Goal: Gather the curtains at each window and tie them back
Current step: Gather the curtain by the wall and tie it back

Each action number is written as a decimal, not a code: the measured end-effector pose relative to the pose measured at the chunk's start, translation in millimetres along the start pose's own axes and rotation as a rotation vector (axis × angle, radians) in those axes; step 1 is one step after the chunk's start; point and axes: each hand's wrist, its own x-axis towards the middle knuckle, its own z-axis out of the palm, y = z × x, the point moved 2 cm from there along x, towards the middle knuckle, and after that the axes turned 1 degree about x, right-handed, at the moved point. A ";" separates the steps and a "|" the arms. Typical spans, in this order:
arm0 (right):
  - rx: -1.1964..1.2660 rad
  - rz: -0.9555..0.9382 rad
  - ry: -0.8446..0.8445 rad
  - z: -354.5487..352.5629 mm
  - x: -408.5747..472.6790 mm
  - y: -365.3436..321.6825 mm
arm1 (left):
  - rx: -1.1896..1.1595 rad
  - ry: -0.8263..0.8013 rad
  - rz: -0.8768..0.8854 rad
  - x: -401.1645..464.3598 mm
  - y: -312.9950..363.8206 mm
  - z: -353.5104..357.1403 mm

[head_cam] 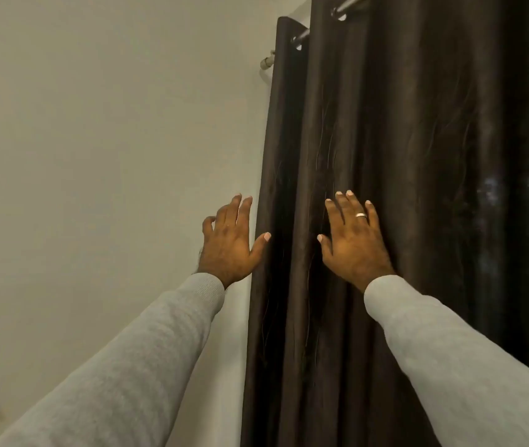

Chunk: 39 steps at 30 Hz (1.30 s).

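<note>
Your right hand point(351, 240): fingers spread flat on the dark curtain point(417, 188), holding nothing | your left hand point(229, 240): fingers apart, thumb touching the curtain's left edge beside the wall point(95, 156) | curtain hangs in folds from the rod point(350, 3).

plain off-white wall point(95, 140), metal rod point(300, 37), dim light
</note>
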 end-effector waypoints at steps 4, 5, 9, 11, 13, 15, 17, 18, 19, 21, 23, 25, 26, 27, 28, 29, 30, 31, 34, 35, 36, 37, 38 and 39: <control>-0.001 -0.008 0.079 30.4 39.7 13.0 | -0.048 0.028 -0.029 37.4 -9.8 38.1; 0.016 0.004 0.107 39.7 53.0 16.7 | -0.083 0.045 -0.036 50.2 -10.1 46.6; 0.098 0.091 0.209 62.9 108.7 37.7 | -0.284 0.108 -0.087 106.0 -8.1 70.2; 0.176 0.167 0.289 67.3 137.8 48.8 | -0.466 0.118 -0.168 139.1 -8.9 76.4; 0.244 0.234 0.358 70.1 164.9 58.6 | -0.642 0.117 -0.220 173.5 -10.4 82.4; 0.290 0.277 0.383 68.3 190.6 66.5 | -0.735 0.120 -0.249 206.1 -12.5 84.9; 0.315 0.304 0.403 61.2 212.5 69.8 | -0.809 0.134 -0.263 234.3 -15.6 86.2; 0.322 0.314 0.406 57.6 223.2 70.2 | -0.845 0.130 -0.258 246.5 -16.0 88.0; 0.322 0.316 0.411 54.3 233.8 70.1 | -0.878 0.124 -0.239 258.4 -15.3 90.5; 0.311 0.316 0.406 45.9 252.5 68.2 | -0.936 0.127 -0.185 279.0 -10.8 95.2; 0.293 0.325 0.401 38.6 270.9 64.8 | -0.988 0.155 -0.136 300.0 -8.7 101.2; 0.276 0.344 0.397 31.4 292.0 62.9 | -1.044 0.176 -0.099 323.6 -9.4 107.2; 0.285 0.367 0.387 28.0 300.6 62.6 | -1.093 0.172 -0.086 334.2 -10.7 110.7; 0.287 0.389 0.382 25.7 310.4 62.0 | -1.161 0.163 -0.077 344.6 -13.4 113.9; 0.288 0.421 0.375 24.7 319.3 60.2 | -1.234 0.161 -0.068 353.9 -17.8 116.9; 0.282 0.451 0.367 23.7 326.3 59.3 | -1.297 0.167 -0.058 362.9 -22.0 120.4; 0.263 0.479 0.356 22.3 331.7 58.9 | -1.338 0.180 -0.044 370.3 -25.0 123.2; 0.232 0.492 0.346 21.6 337.1 60.2 | -1.350 0.193 -0.028 375.9 -27.6 125.4; 0.179 0.524 0.350 25.7 351.6 48.5 | -1.342 0.173 0.015 388.9 -29.7 136.9; 0.201 0.521 0.367 28.3 356.5 39.5 | -1.338 0.135 0.040 390.9 -27.2 140.5; 0.231 0.497 0.374 31.6 362.8 30.9 | -1.333 0.094 0.071 392.7 -23.3 144.3; 0.257 0.446 0.363 37.2 371.8 23.4 | -1.329 0.052 0.103 395.3 -19.0 147.7; 0.282 0.378 0.330 43.8 381.2 15.9 | -1.342 0.011 0.145 397.7 -14.6 149.9; 0.299 0.328 0.275 48.5 389.2 10.8 | -1.359 -0.030 0.191 399.0 -9.8 149.9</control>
